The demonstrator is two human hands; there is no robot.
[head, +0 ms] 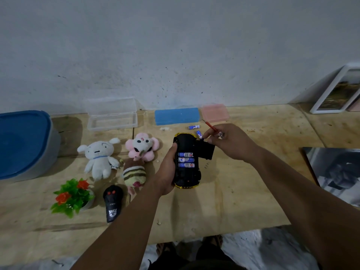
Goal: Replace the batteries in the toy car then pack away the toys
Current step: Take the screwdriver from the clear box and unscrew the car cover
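Observation:
The black toy car (188,178) with gold trim lies upside down above the wooden table, and my left hand (165,172) grips its left side. Three blue-and-white batteries (186,160) sit in its open compartment. The black battery cover (206,152) stands open at the car's right. My right hand (228,142) holds a red-handled screwdriver (211,127) and touches the cover's upper corner. Two loose batteries (193,127) (199,134) lie on the table just beyond the car. A black remote control (112,203) lies at the front left.
A white plush (99,156), a pink flower plush (143,146) and a striped plush (134,175) lie left of the car. A blue-lidded tub (23,145), a clear open box (112,118), blue (176,115) and pink (214,112) boxes line the wall. An artificial plant (73,196) stands front left.

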